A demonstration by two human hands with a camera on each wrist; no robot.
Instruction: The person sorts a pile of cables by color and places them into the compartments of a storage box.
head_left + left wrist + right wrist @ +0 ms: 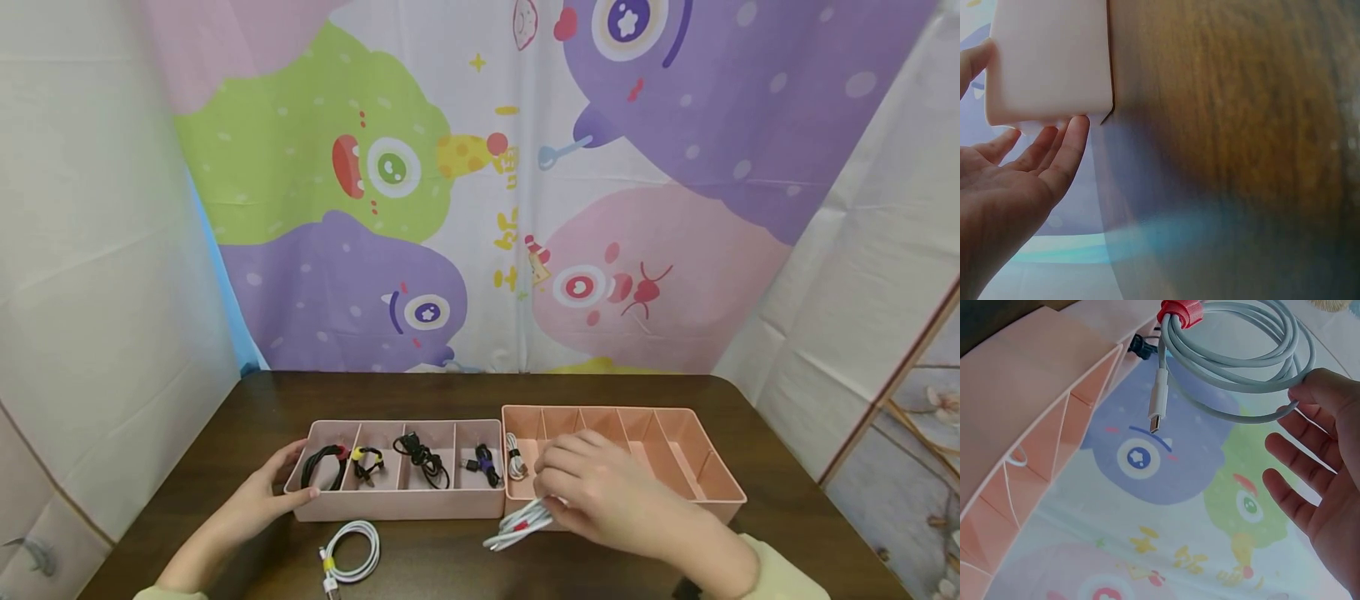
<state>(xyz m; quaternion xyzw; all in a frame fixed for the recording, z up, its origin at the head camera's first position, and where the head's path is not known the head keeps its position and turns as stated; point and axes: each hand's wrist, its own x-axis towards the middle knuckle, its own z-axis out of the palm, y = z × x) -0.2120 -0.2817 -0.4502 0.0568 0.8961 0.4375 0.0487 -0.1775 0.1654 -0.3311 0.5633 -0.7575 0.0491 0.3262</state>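
My right hand [592,487] pinches a coiled white charging cable [525,523] between thumb and index finger, low in front of the peach divided box [600,410]. In the right wrist view a red strap [1180,312] binds the coil, its plug hangs down, and the other fingers are spread. At the left end of the pale pink divided box [397,505], my left hand [262,487] holds the corner. Its thumb lies on the front rim, with the fingertips against the end wall in the left wrist view. Another white cable coil [360,552], with a yellow tie, lies on the table.
The pink box's compartments each hold a black cable, one [423,461] a looser bundle. A white cable [515,458] with a dark tie lies in the peach box's leftmost compartment. Both boxes stand side by side on the dark wooden table [427,387], before a cartoon curtain [487,333].
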